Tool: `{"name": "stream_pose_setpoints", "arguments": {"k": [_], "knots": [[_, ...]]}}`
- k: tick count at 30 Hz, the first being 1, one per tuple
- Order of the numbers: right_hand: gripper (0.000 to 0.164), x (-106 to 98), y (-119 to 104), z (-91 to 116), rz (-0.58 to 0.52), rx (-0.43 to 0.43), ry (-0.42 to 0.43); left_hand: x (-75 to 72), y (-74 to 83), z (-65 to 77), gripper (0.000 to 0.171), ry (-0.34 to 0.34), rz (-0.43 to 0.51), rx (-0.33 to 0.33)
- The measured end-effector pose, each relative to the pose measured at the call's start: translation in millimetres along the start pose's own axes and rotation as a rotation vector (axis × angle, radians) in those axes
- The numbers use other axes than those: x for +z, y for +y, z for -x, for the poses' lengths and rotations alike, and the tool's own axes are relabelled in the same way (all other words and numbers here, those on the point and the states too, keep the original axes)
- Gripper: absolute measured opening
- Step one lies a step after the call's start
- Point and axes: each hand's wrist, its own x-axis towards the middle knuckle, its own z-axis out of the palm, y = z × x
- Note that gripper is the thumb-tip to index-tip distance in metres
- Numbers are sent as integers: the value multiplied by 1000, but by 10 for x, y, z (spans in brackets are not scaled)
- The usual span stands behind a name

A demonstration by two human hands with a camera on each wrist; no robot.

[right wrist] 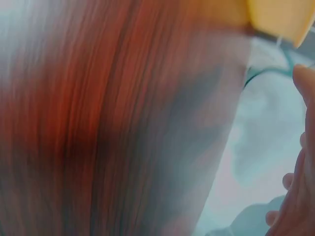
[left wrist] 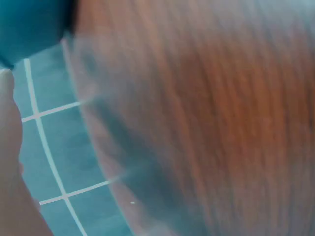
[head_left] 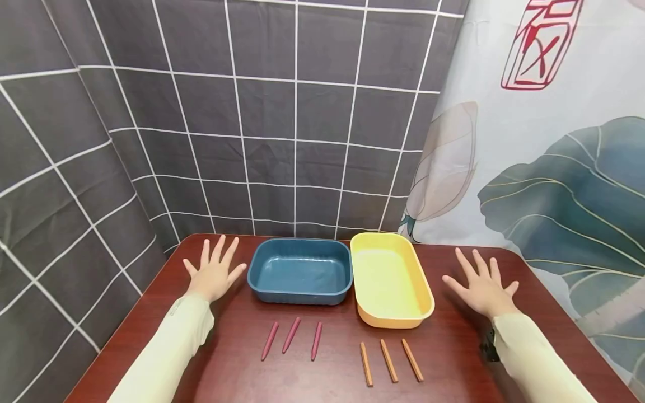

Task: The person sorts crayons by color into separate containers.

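Note:
My left hand (head_left: 210, 278) is spread with its fingers apart, left of a blue rectangular bin (head_left: 302, 296), and holds nothing. To the right of a yellow rectangular bin (head_left: 388, 280), my right hand (head_left: 486, 292) is likewise spread and holds nothing. Three dark red crayon-like sticks (head_left: 290, 334) lie in front of the blue bin. Three orange crayon-like sticks (head_left: 389, 361) lie in front of the yellow one. Both bins have nothing in them. In the left wrist view the blue bin (left wrist: 29, 24) shows at the top left; the yellow bin (right wrist: 280, 17) is at the top right of the right wrist view.
The reddish-brown wooden table (head_left: 242, 380) has rounded far corners. A dark grey curtain (head_left: 267, 112) with a white grid hangs behind and to the left. On the right hangs a white cloth (head_left: 484, 212) with printed leaves. The two bins stand side by side near the far edge.

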Motion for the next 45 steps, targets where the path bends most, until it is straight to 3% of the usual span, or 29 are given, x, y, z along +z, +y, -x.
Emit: {"name": "stream_pose_setpoints", "arguments": {"k": [5,11,18,22,26,30,33,40,45], "knots": [[88,11,-182,51,-34,-38,41,-94,88,54,70,107,-8,73],[80,-6,-407,138,-70,-152,161,-198,293,135,64,254,48,121],[75,-2,-577,221,-117,-297,224,-220,546,319,40,535,151,206],[72,22,-625,243,-151,-312,190,-244,721,462,31,557,189,200],[71,61,-667,244,-162,-312,143,-232,814,611,24,524,212,177],[69,107,-694,235,-146,-326,133,-212,830,736,21,437,222,143],[68,135,-708,241,-153,-319,117,-202,830,816,16,334,240,119],[69,168,-741,257,-206,-291,64,-161,869,927,5,0,271,25],[69,194,-763,259,-220,-303,57,-63,881,948,8,-86,293,-10]]}}
